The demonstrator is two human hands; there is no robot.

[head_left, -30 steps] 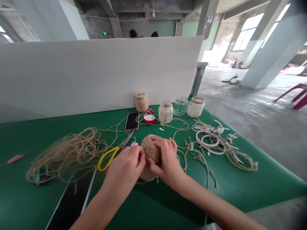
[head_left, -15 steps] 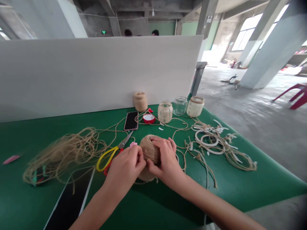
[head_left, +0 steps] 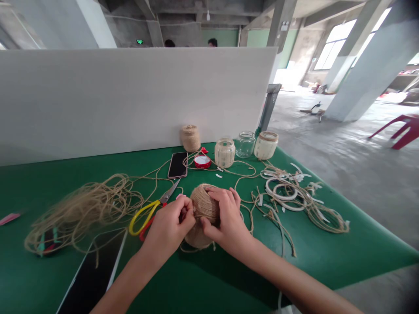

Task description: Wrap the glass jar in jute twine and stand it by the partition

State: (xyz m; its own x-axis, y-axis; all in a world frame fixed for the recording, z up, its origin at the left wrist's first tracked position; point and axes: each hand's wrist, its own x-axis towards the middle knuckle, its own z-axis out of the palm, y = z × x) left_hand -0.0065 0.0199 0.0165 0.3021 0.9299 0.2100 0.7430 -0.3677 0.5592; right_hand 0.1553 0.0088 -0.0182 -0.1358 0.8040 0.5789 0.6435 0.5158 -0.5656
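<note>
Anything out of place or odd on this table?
Mildly: the twine heap at left is a loose tangle, with a strand trailing over the dark flat panel, unlike the neatly wound twine between the left hand and right hand. White scraps lie scattered at right. I see no spill.

A rounded, twine-wound object (head_left: 204, 204) sits near the center of the view, low over the green tabletop (head_left: 196, 288); whether it touches the surface cannot be told. Its upper part is coarse brown twine, coiled in close, neat, curving rows, with a small dark hollow at the top. The lower part looks paler and smoother, its detail blurred. The object stands roughly upright, its sides partly hidden. A thin loop of twine curves out at its lower left.
</note>
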